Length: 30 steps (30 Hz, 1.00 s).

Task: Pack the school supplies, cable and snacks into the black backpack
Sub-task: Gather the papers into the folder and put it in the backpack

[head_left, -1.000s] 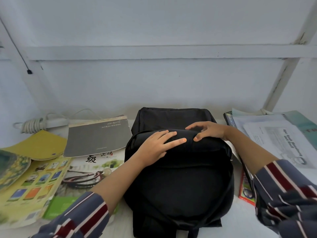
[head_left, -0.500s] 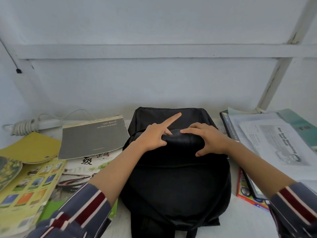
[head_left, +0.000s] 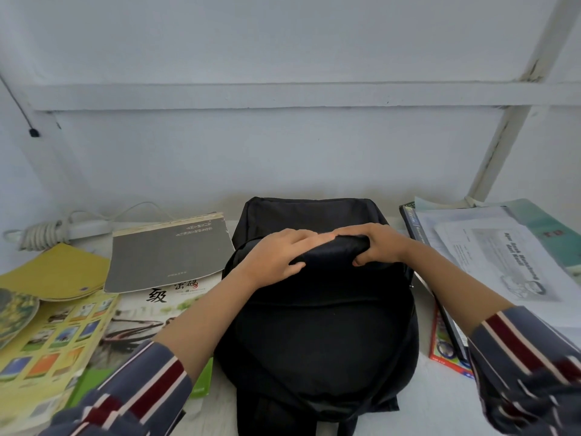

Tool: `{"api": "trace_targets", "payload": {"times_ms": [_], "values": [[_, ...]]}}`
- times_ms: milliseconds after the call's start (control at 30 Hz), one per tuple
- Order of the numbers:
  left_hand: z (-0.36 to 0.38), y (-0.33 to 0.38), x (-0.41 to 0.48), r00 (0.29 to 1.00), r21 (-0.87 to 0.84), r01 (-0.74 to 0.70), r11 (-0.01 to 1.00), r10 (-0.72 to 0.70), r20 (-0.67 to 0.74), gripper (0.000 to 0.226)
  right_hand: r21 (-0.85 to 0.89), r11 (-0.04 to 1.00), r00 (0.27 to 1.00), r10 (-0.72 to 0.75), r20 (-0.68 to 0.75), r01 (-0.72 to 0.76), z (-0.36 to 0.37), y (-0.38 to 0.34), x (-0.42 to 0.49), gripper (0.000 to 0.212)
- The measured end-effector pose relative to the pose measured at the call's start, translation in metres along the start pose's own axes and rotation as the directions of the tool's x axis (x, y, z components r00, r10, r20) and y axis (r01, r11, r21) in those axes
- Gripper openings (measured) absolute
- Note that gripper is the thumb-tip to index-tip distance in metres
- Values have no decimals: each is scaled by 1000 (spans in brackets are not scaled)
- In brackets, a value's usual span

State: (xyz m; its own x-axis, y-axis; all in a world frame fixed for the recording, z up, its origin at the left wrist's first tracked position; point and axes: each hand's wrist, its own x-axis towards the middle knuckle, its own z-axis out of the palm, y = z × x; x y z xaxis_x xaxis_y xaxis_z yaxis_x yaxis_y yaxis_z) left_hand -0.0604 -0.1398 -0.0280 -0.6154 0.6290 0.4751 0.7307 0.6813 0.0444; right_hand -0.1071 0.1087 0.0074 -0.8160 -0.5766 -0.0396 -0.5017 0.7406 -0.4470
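Black backpack (head_left: 317,335) lay flat in the middle of the white desk (head_left: 440,404) as I watched the head feed, its top end pointing toward the wall and its straps trailing off the near edge. The upper part of the bag was folded over into a thick roll. My left hand (head_left: 278,256) rested on the left of that roll, fingers stretched fairly straight across it and thumb lying on the fabric below. My right hand (head_left: 379,245) gripped the right end of the roll, fingers curled over the top and thumb tucked beneath. The fingertips of the two hands met over the middle of the fold. Striped sleeves (head_left: 141,391) were pushed up both forearms.

Left of the bag a grey book (head_left: 169,253) touched its side and lay on a magazine (head_left: 151,313) printed with Chinese characters. Further left were a yellow folder (head_left: 56,272) and an illustrated booklet (head_left: 47,350). A white power strip (head_left: 91,228) with a coiled white cord (head_left: 41,234) sat against the wall. To the right, printed sheets (head_left: 503,262) were stacked on books just beside the bag. I could not tell whether the zip was closed.
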Motion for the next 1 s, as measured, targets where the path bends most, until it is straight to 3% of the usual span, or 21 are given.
{"api": "trace_targets", "payload": {"times_ms": [100,300,433,600,733,1000], "values": [[10,-3,-6,996,58,-80,995,82,-41,69,7,1000,1000,14,20,-14,0,1,2,72],[10,2,-7,999,-22,-46,999,46,-11,49,-16,1000,995,6,95,-4,1,1,2,74],[4,5,-4,988,-144,138,980,-127,86,28,-12,1000,996,10,91,-9,1,-1,1,76],[-4,9,2,938,-144,275,951,-233,255,30,-28,1000,997,17,79,-15,3,-5,-4,78],[-8,14,0,904,-145,317,937,-252,344,55,-68,998,998,14,68,-9,4,-8,-9,82],[0,20,-12,909,-6,227,974,-210,359,75,-79,993,994,96,48,-92,8,-3,-25,88]]}}
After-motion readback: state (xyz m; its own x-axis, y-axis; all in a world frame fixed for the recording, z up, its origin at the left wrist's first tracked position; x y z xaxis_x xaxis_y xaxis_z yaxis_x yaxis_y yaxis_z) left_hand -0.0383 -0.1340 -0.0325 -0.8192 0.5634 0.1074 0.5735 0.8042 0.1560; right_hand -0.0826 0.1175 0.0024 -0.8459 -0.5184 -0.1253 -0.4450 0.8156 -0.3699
